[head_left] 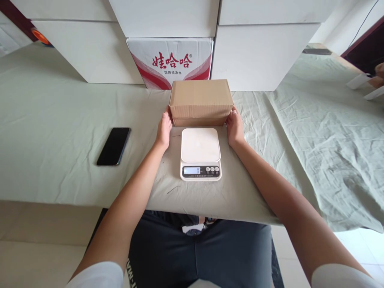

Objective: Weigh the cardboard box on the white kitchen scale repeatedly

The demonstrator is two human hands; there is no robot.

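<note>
A closed brown cardboard box point(201, 94) sits just behind a white digital kitchen scale point(200, 146). My left hand point(165, 126) presses against the box's left end, its fingers partly hidden by the side. On the opposite end, my right hand point(234, 125) grips the box the same way, fingers partly out of sight. Whether the box rests on the cloth or is slightly lifted, I cannot tell. The scale's platform is bare and its lit display point(192, 171) reads 0.
A black smartphone point(114, 146) lies to the left on the green tablecloth point(60, 132). Behind the brown box stand several stacked white boxes point(249, 56), including one with red lettering point(172, 60). An orange roundish object point(41, 36) is at the far left, and a dark flat object point(317, 51) at the back right.
</note>
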